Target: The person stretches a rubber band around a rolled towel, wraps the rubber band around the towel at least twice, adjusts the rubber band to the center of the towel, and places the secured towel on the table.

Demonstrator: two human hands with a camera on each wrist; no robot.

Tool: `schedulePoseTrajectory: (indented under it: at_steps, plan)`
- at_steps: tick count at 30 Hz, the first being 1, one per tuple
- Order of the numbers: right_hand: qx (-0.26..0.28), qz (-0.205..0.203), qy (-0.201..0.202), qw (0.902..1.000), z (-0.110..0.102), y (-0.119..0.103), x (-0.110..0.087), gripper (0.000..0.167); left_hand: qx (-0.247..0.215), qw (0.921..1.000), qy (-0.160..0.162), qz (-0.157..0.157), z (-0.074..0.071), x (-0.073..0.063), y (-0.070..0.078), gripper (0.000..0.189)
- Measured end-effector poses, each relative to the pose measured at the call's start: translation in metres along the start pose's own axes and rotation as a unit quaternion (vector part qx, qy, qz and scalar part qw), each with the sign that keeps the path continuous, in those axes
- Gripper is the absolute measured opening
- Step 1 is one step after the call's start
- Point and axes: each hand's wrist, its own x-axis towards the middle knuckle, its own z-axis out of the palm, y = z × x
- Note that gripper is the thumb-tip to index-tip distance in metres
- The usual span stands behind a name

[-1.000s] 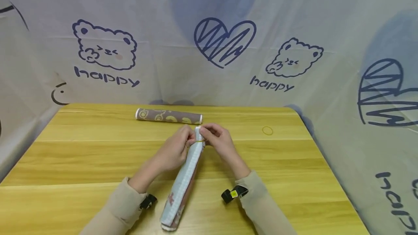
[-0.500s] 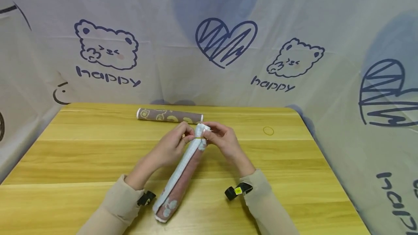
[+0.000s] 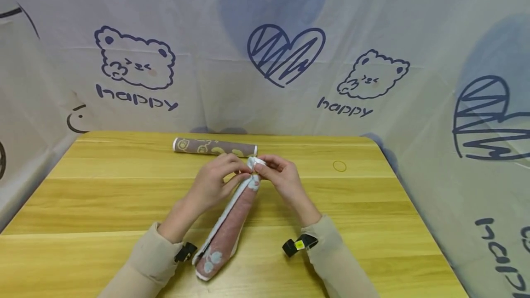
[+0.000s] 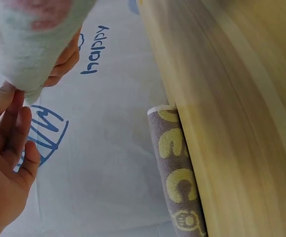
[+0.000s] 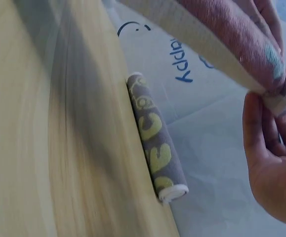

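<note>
A rolled pink and pale-blue towel point(image 3: 232, 224) slants across the middle of the head view, its near end hanging toward the person. A thin yellow rubber band point(image 3: 254, 174) circles it close to the far end, where the roll narrows. My left hand point(image 3: 213, 178) pinches at this banded neck with thumb and forefinger, as the left wrist view also shows with the towel point(image 4: 29, 49) above. From the other side, my right hand point(image 3: 281, 176) grips the whitish end of the roll. In the right wrist view, that hand point(image 5: 273, 163) has thumb and fingers around the tip.
Behind the hands, a second rolled towel point(image 3: 207, 146), grey-brown with yellow figures, lies along the back of the wooden table point(image 3: 103, 206). A loose yellow rubber band point(image 3: 339, 171) lies at the back right. A printed white cloth point(image 3: 223, 95) hangs behind the table.
The towel has turned about its length, so its pink face now shows where the pale edge did. Its near end swung slightly left and up. Left fingers shifted closer to the banded neck.
</note>
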Motion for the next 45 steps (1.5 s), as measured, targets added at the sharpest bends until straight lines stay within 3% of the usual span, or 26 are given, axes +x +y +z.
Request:
schedulePoseTrajectory:
  at_steps: [6, 10, 15, 23, 29, 31, 35, 40, 45]
  plan:
    - [0.009, 0.003, 0.053, 0.9985, 0.011, -0.005, -0.005, 0.016, 0.056, 0.9984, -0.003, 0.010, -0.002, 0.000, 0.004, 0.017]
    - [0.003, 0.003, 0.084, 0.9965, 0.018, -0.007, -0.008, 0.015, 0.072, 0.9972, -0.019, 0.000, -0.003, 0.001, 0.009, 0.017]
    - [-0.005, -0.010, 0.097, 0.9952, 0.023, -0.010, -0.012, 0.017, 0.050, 0.9981, -0.032, -0.020, -0.004, 0.000, 0.010, 0.017]
    - [-0.013, -0.028, 0.112, 0.9932, 0.024, -0.010, -0.009, 0.018, 0.043, 0.9962, -0.071, -0.026, 0.000, 0.002, 0.011, 0.012]
    - [0.020, -0.003, 0.151, 0.9883, 0.011, -0.003, 0.001, 0.013, -0.019, 0.9910, -0.126, -0.041, 0.007, 0.004, 0.014, 0.013]
    - [0.027, 0.016, 0.136, 0.9902, 0.008, -0.002, 0.002, 0.012, -0.026, 0.9900, -0.126, -0.058, 0.008, 0.002, 0.014, 0.011]
    - [0.027, 0.041, 0.068, 0.9965, 0.008, -0.006, -0.001, 0.018, -0.027, 0.9901, -0.102, -0.093, 0.005, -0.001, 0.010, 0.010]
    - [0.033, 0.019, -0.009, 0.9992, 0.004, -0.008, -0.003, 0.034, -0.055, 0.9879, -0.089, -0.114, -0.002, -0.001, 0.006, 0.009]
    - [0.047, -0.007, -0.102, 0.9936, -0.003, -0.008, -0.003, 0.049, -0.092, 0.9823, -0.097, -0.131, -0.006, -0.001, 0.006, 0.007]
